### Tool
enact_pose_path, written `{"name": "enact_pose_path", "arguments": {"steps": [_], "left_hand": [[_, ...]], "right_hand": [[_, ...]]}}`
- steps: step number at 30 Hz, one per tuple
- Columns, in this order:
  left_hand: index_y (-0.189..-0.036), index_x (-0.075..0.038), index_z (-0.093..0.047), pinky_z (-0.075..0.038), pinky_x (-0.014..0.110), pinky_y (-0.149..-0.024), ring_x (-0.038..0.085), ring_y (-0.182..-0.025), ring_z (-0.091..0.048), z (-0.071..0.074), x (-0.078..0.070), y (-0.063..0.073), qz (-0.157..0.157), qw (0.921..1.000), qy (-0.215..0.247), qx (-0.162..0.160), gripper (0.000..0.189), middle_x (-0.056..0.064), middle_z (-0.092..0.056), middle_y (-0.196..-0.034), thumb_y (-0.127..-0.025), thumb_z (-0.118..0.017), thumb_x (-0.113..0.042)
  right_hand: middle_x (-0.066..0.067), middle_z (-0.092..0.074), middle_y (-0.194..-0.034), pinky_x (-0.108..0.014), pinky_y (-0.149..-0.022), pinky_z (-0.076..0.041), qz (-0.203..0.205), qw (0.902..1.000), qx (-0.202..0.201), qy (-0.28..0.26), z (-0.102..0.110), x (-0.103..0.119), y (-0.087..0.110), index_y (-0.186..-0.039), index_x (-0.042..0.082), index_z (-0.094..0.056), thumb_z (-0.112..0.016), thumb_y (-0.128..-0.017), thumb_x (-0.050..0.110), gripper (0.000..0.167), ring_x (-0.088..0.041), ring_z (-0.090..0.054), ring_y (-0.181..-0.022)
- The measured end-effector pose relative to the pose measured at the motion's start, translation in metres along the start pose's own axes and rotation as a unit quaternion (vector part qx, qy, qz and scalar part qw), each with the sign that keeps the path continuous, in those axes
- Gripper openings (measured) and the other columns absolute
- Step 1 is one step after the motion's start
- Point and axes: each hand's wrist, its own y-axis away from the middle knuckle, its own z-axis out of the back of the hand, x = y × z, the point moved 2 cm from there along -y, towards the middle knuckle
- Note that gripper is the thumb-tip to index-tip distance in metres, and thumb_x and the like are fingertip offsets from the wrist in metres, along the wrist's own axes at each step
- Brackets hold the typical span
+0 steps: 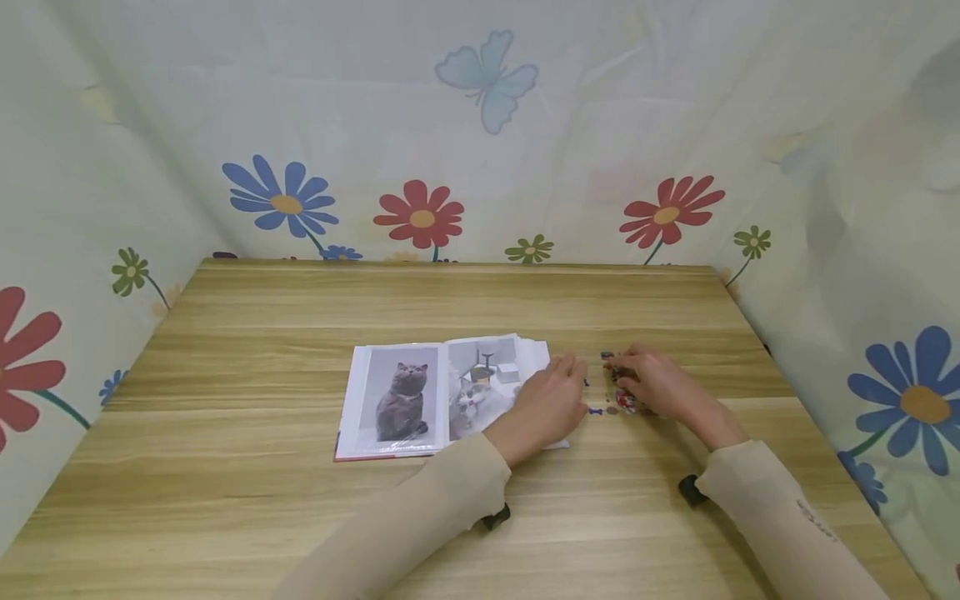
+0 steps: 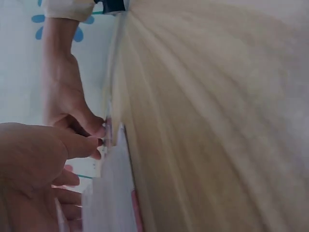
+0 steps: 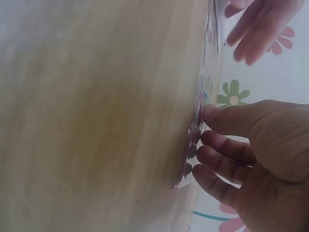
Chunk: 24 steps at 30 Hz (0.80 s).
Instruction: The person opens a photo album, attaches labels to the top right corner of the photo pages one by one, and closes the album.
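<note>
A photo album [image 1: 402,354] lies open on the table, with a grey cat photo [image 1: 405,400] on its left page and another cat photo [image 1: 472,404] on the right. My left hand [image 1: 543,404] is over the album's right edge, fingers fairly straight, covering part of that page. To the right of the album lies a clear sheet with small colourful stickers [image 1: 625,402]. My right hand [image 1: 663,385] touches this sheet. In the right wrist view, its thumb and fingertips [image 3: 206,179] rest on the sticker sheet [image 3: 199,113], spread apart.
The wooden table [image 1: 262,508] runs back to a white cloth backdrop [image 1: 337,100] printed with flowers and a butterfly. Similar cloth hangs at both sides. A dark band piece [image 1: 692,490] sits under the right cuff, another [image 1: 497,517] under the left.
</note>
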Motion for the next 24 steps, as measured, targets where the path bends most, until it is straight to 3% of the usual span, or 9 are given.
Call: {"name": "enact_pose_path", "arguments": {"steps": [5,10,16,24], "left_hand": [[-0.141,-0.005,-0.056,-0.049,0.032,-0.105,0.026,-0.131,-0.051,-0.010,-0.001,-0.008,0.009,0.9996,-0.012,0.024,0.057,0.011,-0.055,-0.140,-0.097,-0.071,-0.040],[-0.143,-0.008,-0.056,-0.046,0.033,-0.108,0.025,-0.131,-0.047,-0.012,-0.005,-0.013,0.008,0.9979,-0.038,0.051,0.057,0.008,-0.051,-0.141,-0.101,-0.064,-0.047],[-0.155,-0.009,-0.045,-0.031,0.039,-0.121,0.029,-0.148,-0.036,-0.014,-0.008,-0.015,0.021,0.9940,-0.058,0.090,0.062,0.010,-0.037,-0.161,-0.106,-0.055,-0.045],[-0.157,-0.010,-0.042,-0.024,0.038,-0.124,0.029,-0.153,-0.029,-0.017,-0.012,-0.015,0.034,0.9910,-0.062,0.114,0.065,0.008,-0.034,-0.165,-0.106,-0.053,-0.049]], "right_hand": [[-0.015,-0.065,-0.108,-0.039,-0.074,-0.054,-0.011,0.9999,0.007,-0.004,0.000,-0.001,-0.001,-0.127,-0.005,-0.070,-0.069,-0.096,-0.002,0.032,-0.020,-0.060,-0.085],[-0.017,-0.065,-0.109,-0.041,-0.076,-0.055,-0.007,0.9999,0.004,-0.008,0.000,-0.002,-0.002,-0.125,-0.006,-0.071,-0.070,-0.096,-0.001,0.029,-0.021,-0.061,-0.086],[-0.016,-0.065,-0.108,-0.042,-0.076,-0.055,-0.001,1.0000,0.003,-0.006,0.000,-0.001,-0.002,-0.124,-0.007,-0.071,-0.070,-0.095,-0.002,0.029,-0.021,-0.061,-0.086],[-0.014,-0.065,-0.105,-0.039,-0.074,-0.054,-0.002,0.9999,0.014,-0.003,0.002,0.000,-0.002,-0.124,-0.007,-0.071,-0.069,-0.095,-0.003,0.030,-0.018,-0.059,-0.083]]}}
